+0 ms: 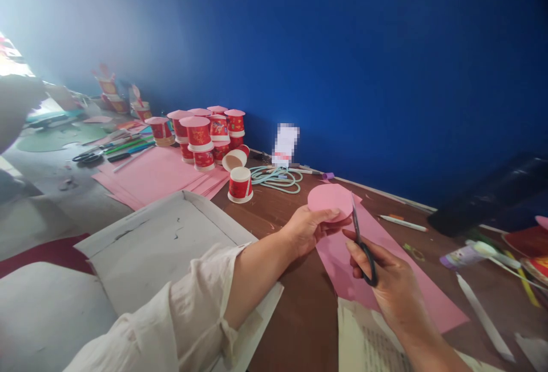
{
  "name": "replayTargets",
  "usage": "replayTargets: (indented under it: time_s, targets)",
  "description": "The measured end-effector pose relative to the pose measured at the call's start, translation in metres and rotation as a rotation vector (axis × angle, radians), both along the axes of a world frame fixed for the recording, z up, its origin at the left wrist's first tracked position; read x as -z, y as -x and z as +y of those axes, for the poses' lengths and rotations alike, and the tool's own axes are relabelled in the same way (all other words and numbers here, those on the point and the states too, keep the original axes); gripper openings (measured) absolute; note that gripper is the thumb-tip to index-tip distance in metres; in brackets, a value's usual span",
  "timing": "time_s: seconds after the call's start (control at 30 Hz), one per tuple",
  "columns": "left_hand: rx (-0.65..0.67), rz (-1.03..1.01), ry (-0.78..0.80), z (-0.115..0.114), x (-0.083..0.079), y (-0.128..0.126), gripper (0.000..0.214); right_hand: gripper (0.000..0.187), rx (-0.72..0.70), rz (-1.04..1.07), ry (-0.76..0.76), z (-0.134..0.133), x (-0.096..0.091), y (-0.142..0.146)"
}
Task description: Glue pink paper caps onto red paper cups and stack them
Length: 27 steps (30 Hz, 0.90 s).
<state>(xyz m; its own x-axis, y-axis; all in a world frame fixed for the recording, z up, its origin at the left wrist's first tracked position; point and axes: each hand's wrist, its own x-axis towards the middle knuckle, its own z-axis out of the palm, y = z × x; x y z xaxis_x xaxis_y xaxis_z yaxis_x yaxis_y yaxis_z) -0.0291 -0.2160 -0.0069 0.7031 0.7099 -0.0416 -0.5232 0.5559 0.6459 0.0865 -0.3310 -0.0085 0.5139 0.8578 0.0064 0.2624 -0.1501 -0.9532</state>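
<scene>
head-worn view, facing forward and down, close over table (299,326)

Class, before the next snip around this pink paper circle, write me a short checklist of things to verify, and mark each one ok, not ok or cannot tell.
1. Left hand grips the pink circle by its lower edge: ok.
2. Right hand has fingers through the scissors handles: ok.
3. Left fingertips well away from the blades: not ok, they sit close beside them.
4. Blades open and on the circle's edge: cannot tell.
5. Pink sheet lies flat beneath the hands: ok.
6. Paper cups stand apart from the cutting: ok.
</scene>
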Motion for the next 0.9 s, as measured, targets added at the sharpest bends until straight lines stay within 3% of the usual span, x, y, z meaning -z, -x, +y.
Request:
replayTargets:
  time_s: [0.9]
  targets:
    - [-0.052,-0.002,0.025,0.0022,0.0009,-0.0012,0.029,0.045,-0.015,-0.022,-0.006,-0.0012,-0.0014,0.0009]
